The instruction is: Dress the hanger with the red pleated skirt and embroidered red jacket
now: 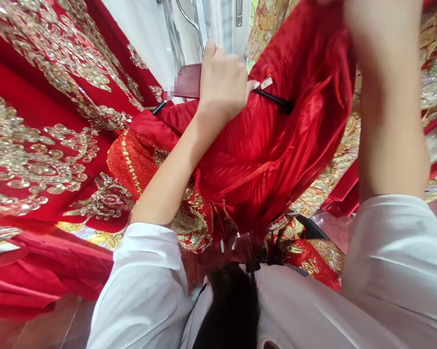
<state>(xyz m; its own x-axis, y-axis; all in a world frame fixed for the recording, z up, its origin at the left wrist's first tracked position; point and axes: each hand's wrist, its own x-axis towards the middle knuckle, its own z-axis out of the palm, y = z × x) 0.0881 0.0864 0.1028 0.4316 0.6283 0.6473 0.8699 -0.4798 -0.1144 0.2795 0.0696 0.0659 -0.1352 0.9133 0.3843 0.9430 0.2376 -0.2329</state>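
My left hand (223,80) is closed in a fist at the upper middle. A black clothes hanger (272,98) shows on both sides of the fist, its bar appearing to pass under my fingers. Around the hanger hangs a red garment (276,160) with a pleated, shiny inside, a small white label and gold embroidery along its lower left. My right hand (373,19) is blurred at the top edge and partly cut off. Its fingers are at the raised right side of the red garment, which is pulled up toward them.
Red garments with gold and crystal beading (36,160) hang close on the left. Gold patterned fabric (313,191) hangs on the right. A dark red flat panel (189,81) and a bent metal rod (189,20) are behind my left hand. Tiled floor (51,322) shows at lower left.
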